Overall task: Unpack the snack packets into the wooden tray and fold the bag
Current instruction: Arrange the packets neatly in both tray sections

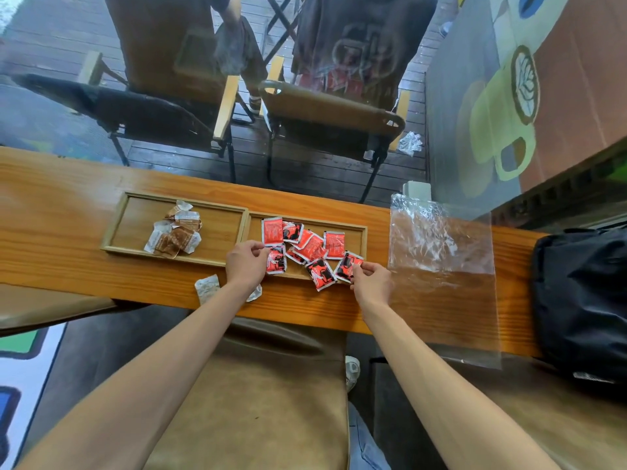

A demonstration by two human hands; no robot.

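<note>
Red packets (pixel 310 247) crowd right tray (pixel 363 236) — clear bag (pixel 441 266) beside, black backpack (pixel 580 300) beyond.

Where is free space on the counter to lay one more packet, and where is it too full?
Free: the left tray, bare left of the brown packets, and the counter left of that tray. Crowded: the right tray, covered by red packets, with both hands there. The clear bag covers the counter's right part.
</note>
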